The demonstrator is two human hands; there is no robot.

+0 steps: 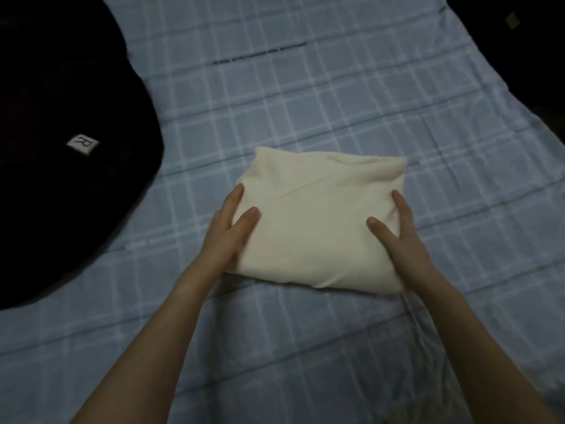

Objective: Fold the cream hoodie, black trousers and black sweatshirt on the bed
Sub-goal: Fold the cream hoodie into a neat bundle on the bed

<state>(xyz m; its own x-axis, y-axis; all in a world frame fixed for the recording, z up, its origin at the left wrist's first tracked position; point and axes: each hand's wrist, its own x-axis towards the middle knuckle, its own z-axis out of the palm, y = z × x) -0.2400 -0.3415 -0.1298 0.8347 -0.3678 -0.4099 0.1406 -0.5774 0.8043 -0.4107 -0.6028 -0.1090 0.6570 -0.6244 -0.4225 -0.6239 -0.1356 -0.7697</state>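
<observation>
Head view: the cream hoodie (318, 221) lies folded into a thick, rounded packet in the middle of the bed (305, 87), on the blue checked sheet. My left hand (232, 231) lies along its left edge and my right hand (397, 237) along its right edge. Both grips are open: the fingers I can see are straight against the sides and the thumbs lie flat on top. I cannot tell whether my lower fingers reach under the packet.

I judge the hoodie light, soft and springy. The layers will puff up or slide apart if I let go carelessly, so it is best carried from underneath at both sides, with the thumbs pinning the top layer.

A black garment (61, 87) with a small white label (83, 144) lies loose at the left, well apart. It looks floppy and is best taken by its seams.
</observation>
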